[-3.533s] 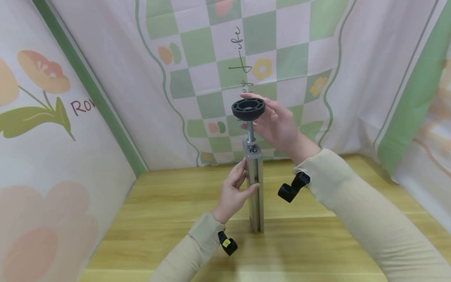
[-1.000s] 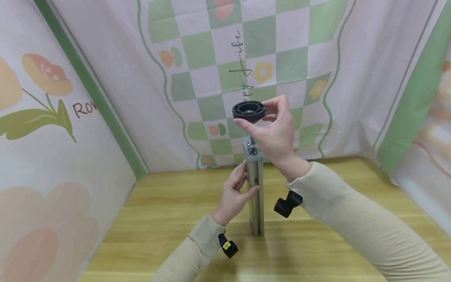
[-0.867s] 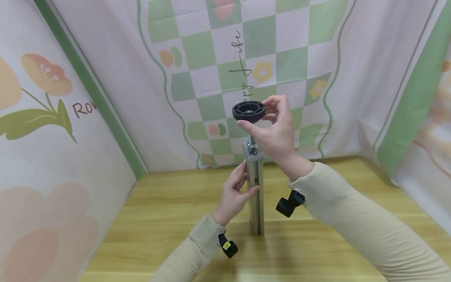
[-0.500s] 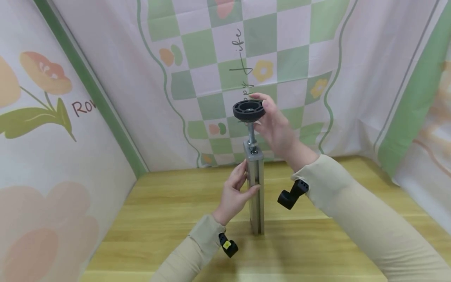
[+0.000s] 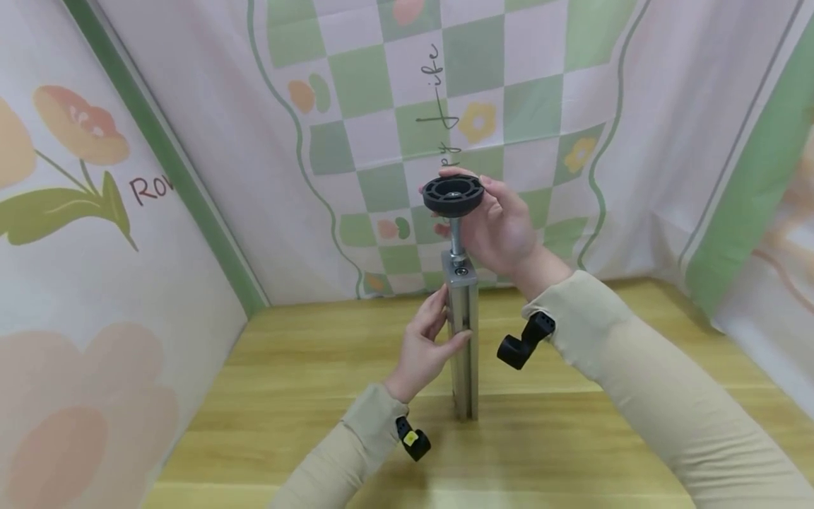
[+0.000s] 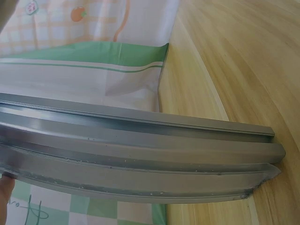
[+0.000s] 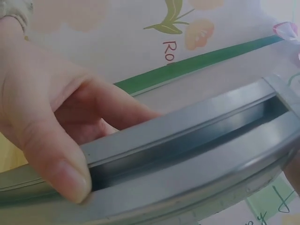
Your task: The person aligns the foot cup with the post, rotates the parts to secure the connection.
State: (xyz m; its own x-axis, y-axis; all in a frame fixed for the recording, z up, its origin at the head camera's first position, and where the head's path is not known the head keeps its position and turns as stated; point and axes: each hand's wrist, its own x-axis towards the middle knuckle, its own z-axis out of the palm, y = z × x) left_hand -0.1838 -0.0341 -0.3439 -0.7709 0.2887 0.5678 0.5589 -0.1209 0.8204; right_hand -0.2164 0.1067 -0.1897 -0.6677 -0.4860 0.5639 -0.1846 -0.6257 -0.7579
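Observation:
An aluminium profile stands upright on the wooden table, its long slots showing in both wrist views. My left hand grips it below the top, thumb on the near face and fingers at the left side. In the right wrist view the left hand shows thumb and fingers around the profile. Above the end plate rises a threaded rod bearing a black round levelling foot. My right hand holds the foot's rim from the right, with fingers partly hidden behind it.
The wooden table extends around the profile. A printed fabric curtain hangs close behind and at both sides. A black wrist camera hangs below the right cuff, and another wrist camera below the left cuff.
The right hand has swung from in front of the foot, thumb on the near rim, round to its right and behind. The left hand keeps its grip on the upright profile.

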